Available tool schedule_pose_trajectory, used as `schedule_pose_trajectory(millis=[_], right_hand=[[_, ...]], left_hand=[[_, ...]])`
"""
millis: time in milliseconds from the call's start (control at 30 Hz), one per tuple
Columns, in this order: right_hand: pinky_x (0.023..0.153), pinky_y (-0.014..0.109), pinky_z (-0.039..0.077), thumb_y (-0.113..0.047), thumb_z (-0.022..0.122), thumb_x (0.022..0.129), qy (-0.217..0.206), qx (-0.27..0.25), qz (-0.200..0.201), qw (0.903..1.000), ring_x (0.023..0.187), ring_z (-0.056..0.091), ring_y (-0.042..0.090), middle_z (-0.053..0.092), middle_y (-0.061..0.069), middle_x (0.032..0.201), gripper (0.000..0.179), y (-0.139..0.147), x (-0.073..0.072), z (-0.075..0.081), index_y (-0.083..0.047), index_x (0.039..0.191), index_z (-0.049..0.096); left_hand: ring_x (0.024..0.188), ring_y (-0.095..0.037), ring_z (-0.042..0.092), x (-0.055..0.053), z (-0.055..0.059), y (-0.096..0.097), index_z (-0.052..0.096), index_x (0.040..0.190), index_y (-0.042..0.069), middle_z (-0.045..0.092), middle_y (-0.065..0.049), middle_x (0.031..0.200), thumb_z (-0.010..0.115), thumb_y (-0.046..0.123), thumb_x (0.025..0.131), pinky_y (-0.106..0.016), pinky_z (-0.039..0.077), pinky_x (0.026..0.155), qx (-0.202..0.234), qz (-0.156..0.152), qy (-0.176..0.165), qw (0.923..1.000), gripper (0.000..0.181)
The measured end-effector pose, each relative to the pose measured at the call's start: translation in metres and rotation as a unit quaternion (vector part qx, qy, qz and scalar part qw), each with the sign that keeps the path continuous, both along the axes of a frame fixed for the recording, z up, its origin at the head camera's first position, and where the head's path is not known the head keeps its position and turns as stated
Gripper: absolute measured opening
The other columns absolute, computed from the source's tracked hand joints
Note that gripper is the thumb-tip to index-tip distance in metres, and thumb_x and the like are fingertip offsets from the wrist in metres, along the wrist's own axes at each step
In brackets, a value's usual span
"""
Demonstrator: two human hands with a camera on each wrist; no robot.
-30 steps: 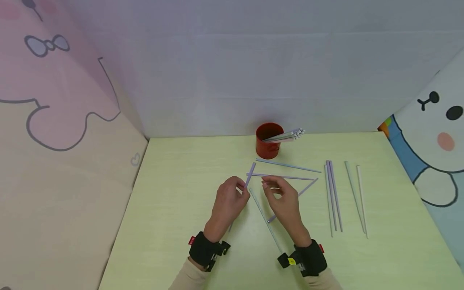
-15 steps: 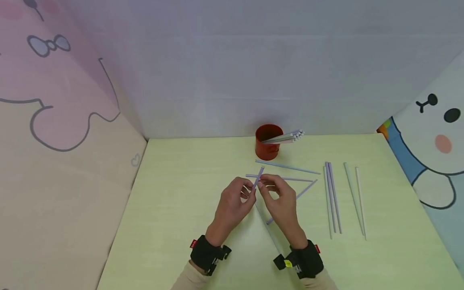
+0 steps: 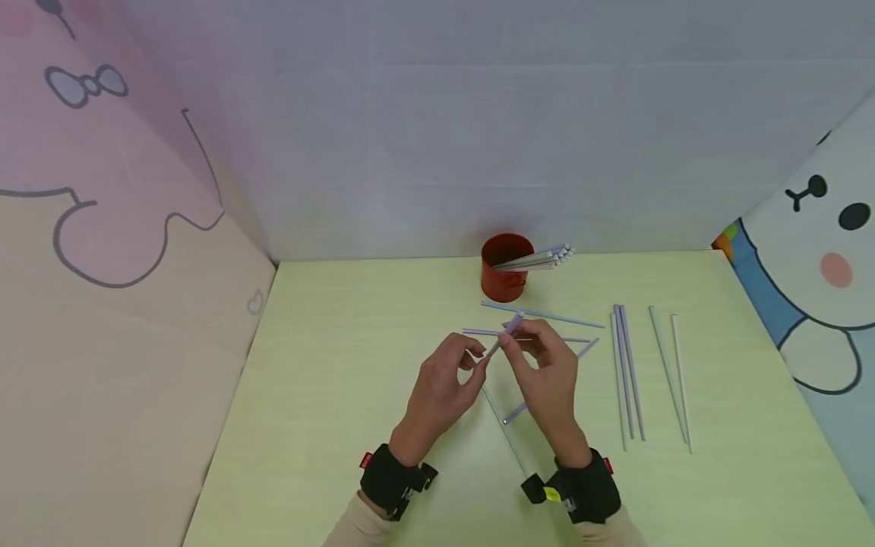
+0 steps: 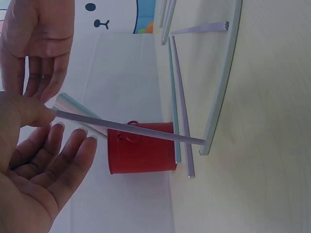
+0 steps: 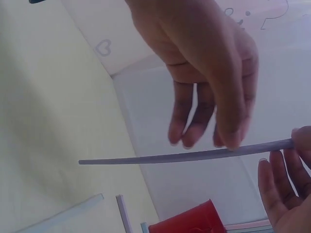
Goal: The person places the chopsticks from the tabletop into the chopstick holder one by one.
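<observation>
Both hands pinch a thin purple stick (image 3: 513, 324) above the table. My right hand (image 3: 551, 372) grips its upper end between thumb and fingers. Farther down the same stick, the thumb and a fingertip of my left hand (image 3: 440, 389) pinch it. In the right wrist view the lower length of the purple stick (image 5: 121, 160) slants free toward the table. Beneath the hands lie a pale green stick (image 3: 502, 428) and a second purple stick (image 3: 515, 414), partly covered by the right hand. Behind them another purple stick (image 3: 478, 331) and a blue stick (image 3: 547, 314) lie crosswise.
At the back of the yellow table (image 3: 342, 319) stands a small red bucket (image 3: 503, 285) with a bundle of sticks (image 3: 547, 257) leaning out to the right. A purple stick (image 3: 627, 365) lies among three on the right; a white stick (image 3: 680, 372) and a green one lie beyond.
My right hand has come in and taken hold of the purple stick's upper end. The stick has shifted right and leans more to the right; the left hand has moved slightly right with it.
</observation>
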State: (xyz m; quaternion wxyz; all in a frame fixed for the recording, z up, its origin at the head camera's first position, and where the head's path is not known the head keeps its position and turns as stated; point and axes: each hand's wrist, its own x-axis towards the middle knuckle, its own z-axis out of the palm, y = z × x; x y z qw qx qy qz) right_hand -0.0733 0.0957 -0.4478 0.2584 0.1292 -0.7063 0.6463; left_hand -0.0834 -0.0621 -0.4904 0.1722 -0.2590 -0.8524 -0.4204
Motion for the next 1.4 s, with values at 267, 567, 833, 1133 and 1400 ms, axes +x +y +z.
schedule_pose_trajectory(millis=[267, 567, 833, 1133, 1400], right_hand=[[0.073, 0.026, 0.06, 0.026, 0.062, 0.079, 0.082, -0.117, -0.009, 0.9897, 0.08, 0.066, 0.024, 0.061, 0.029, 0.092, 0.019, 0.027, -0.017, 0.005, 0.024, 0.098, 0.059], [0.069, 0.032, 0.061, 0.027, 0.061, 0.079, 0.15, -0.197, -0.072, 0.9662, 0.072, 0.067, 0.027, 0.063, 0.027, 0.091, 0.019, 0.053, -0.03, 0.033, 0.03, 0.097, 0.055], [0.071, 0.035, 0.06, 0.021, 0.065, 0.079, 0.207, -0.248, -0.132, 0.9371, 0.072, 0.066, 0.031, 0.06, 0.027, 0.087, 0.019, 0.069, -0.035, 0.063, 0.027, 0.095, 0.057], [0.069, 0.038, 0.061, 0.01, 0.076, 0.077, 0.237, -0.271, -0.182, 0.915, 0.071, 0.065, 0.033, 0.059, 0.027, 0.085, 0.027, 0.083, -0.045, 0.092, 0.022, 0.094, 0.059], [0.069, 0.038, 0.06, 0.009, 0.075, 0.079, 0.254, -0.257, -0.218, 0.9066, 0.074, 0.063, 0.038, 0.059, 0.027, 0.083, 0.022, 0.089, -0.061, 0.102, 0.014, 0.091, 0.057]], left_hand=[[0.078, -0.013, 0.063, 0.004, -0.015, -0.001, 0.061, 0.102, 0.009, 0.062, 0.001, 0.096, 0.07, 0.008, 0.086, -0.026, 0.056, 0.065, -0.027, 0.014, -0.024, 0.9992, 0.019], [0.085, -0.013, 0.062, 0.004, -0.03, -0.001, 0.061, 0.103, 0.011, 0.063, 0.002, 0.096, 0.07, 0.008, 0.085, -0.026, 0.056, 0.069, -0.074, 0.017, -0.026, 0.9967, 0.02], [0.095, -0.013, 0.055, 0.006, -0.045, 0.005, 0.062, 0.104, 0.011, 0.061, 0.002, 0.101, 0.073, 0.012, 0.084, -0.028, 0.054, 0.075, -0.138, 0.012, -0.049, 0.9892, 0.023], [0.097, -0.017, 0.053, 0.005, -0.065, 0.008, 0.063, 0.107, 0.01, 0.06, -0.001, 0.107, 0.075, 0.013, 0.081, -0.032, 0.051, 0.083, -0.18, -0.002, -0.038, 0.983, 0.028], [0.106, -0.023, 0.053, 0.004, -0.069, 0.008, 0.064, 0.107, 0.009, 0.06, -0.004, 0.112, 0.077, 0.012, 0.08, -0.039, 0.049, 0.09, -0.213, -0.019, -0.028, 0.9764, 0.03]])
